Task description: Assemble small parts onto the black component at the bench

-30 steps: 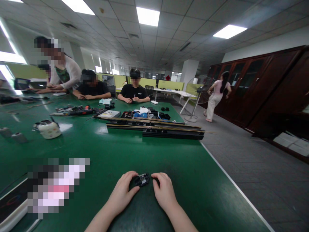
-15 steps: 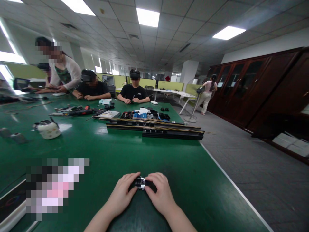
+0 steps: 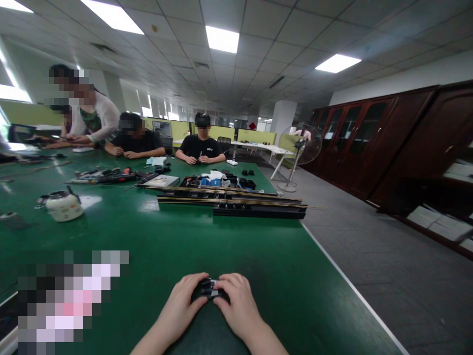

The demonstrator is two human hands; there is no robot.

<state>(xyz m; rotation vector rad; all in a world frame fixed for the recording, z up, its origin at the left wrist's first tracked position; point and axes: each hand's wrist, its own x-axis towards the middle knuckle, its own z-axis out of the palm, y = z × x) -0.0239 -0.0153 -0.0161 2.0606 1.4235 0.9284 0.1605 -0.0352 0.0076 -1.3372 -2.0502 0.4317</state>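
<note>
Low in the head view, a small black part with shiny silver pieces [image 3: 210, 290] is held just over the green table [image 3: 166, 246]. My left hand [image 3: 184, 299] pinches its left side between thumb and fingertips. From the right, my right hand [image 3: 236, 301] grips the other side, its fingers covering part of it. Both hands are closed on this one part. Its exact kind is too small to make out.
Long black rails [image 3: 258, 212] with thin brass-coloured rods lie across the table ahead. A cream jar [image 3: 64, 206] stands left, behind a pixelated patch. Tools [image 3: 107, 176] and a white box [image 3: 162, 181] lie farther back. Several people sit or stand beyond; a fan [image 3: 295, 153] stands right.
The black part has turned slightly between my fingers, and my right fingers now reach farther over it. The view has shifted a little; the walking person at right is now mostly behind the fan.
</note>
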